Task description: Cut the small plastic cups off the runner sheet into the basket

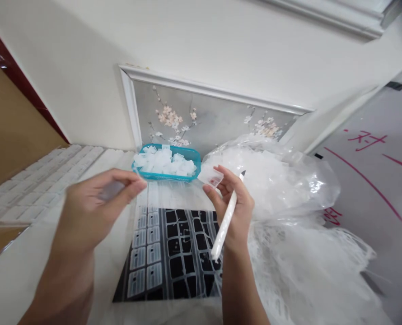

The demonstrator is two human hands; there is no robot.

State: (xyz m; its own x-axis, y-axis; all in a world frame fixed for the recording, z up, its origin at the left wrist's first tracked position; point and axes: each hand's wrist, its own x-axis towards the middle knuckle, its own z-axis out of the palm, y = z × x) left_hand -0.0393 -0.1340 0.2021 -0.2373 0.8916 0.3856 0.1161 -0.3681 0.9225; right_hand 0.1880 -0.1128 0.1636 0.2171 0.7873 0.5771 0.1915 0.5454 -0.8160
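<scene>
My right hand [235, 203] pinches a small clear plastic piece [212, 177] between thumb and finger. A white pen-like stick [225, 225] with a dark tip also lies in that hand, slanting down past the palm. To the left, my left hand [102, 203] has thumb and forefinger pressed together. A faint translucent bit shows by its fingertips, too blurred to name. Below and between the hands lies a black sheet [179, 266] bearing rows of clear moulded plastic pieces [153, 253]. Behind the hands stands a blue basket [167, 177] heaped with small translucent pieces [165, 158].
At right, a large clear plastic bag [275, 180] bulges with white pieces, and a tangled translucent heap [296, 271] lies before it. White moulded pieces [41, 185] line the table at left. A whiteboard [373, 180] with red writing stands far right; a framed floral panel [214, 113] is behind.
</scene>
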